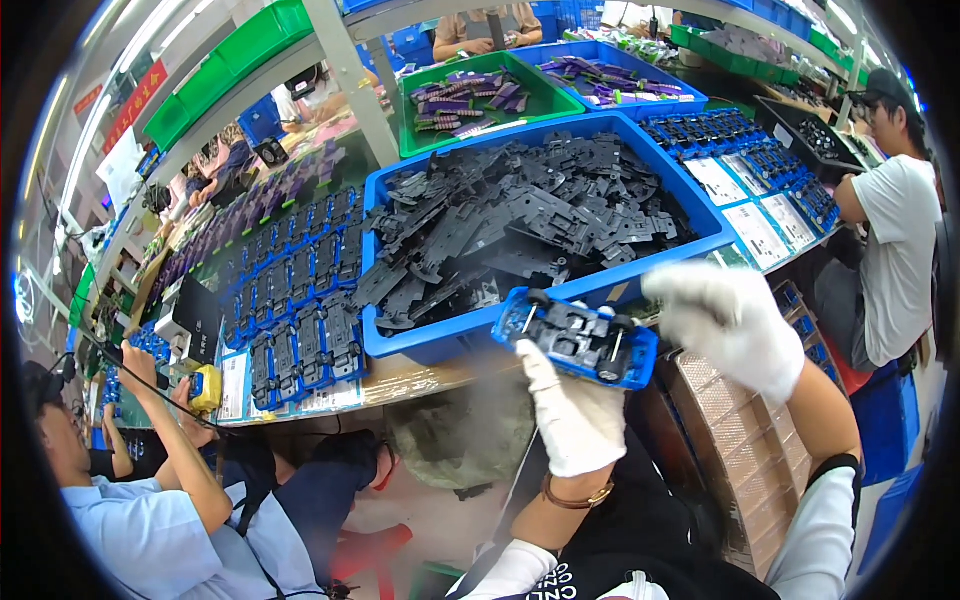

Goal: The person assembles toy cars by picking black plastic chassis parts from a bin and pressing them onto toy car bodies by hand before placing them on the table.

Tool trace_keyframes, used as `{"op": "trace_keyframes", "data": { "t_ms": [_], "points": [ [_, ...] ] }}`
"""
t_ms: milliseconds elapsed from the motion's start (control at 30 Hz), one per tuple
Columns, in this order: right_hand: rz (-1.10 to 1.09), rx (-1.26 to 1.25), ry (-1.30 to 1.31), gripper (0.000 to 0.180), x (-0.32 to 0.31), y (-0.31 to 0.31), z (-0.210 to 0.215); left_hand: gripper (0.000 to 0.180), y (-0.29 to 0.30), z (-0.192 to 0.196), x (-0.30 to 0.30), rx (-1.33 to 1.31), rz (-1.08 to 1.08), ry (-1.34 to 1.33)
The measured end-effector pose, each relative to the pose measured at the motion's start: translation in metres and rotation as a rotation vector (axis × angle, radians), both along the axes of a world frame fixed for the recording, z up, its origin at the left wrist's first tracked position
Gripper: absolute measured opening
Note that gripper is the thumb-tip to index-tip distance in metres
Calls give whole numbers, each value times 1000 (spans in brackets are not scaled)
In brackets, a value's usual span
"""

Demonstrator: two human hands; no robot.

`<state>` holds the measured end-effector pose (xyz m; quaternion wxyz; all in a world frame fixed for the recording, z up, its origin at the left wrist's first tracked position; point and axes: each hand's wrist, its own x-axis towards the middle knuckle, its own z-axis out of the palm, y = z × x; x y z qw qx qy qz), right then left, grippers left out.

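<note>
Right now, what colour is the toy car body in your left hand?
Blue toy car body, black chassis facing up; head view.

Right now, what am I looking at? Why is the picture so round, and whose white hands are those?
The picture is round because a wide camera sits on a person's head and looks down at their own hands. Both hands wear white gloves. The left hand holds a blue toy car turned upside down, so you see its dark underside and wheels. The right hand is beside the car and looks blurred; I cannot tell if it touches it. Behind them a big blue bin is full of black plastic car bottoms. Other people work at the left and right.
</note>
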<state>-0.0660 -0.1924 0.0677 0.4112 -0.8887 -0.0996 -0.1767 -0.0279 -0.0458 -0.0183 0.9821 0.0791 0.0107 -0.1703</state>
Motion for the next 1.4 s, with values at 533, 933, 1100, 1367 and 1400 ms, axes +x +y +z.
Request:
{"op": "trace_keyframes", "data": {
  "t_ms": [533,933,1100,1367,1400],
  "points": [
    [-381,76,70,30,129,-19,-17,69,36,-17,5,64,62,25],
    [-372,-517,-411,36,38,18,-23,77,30,-29,13,-78,75,0],
    [-202,-464,-355,61,1,79,-42,80,20,-18,10,245,295,148],
    [-140,-526,-387,60,7,85,-57,83,21,-37,5,-182,35,28],
    [-141,-527,-386,60,7,86,-57,83,20,-37,5,-182,34,28]
  ]
}}
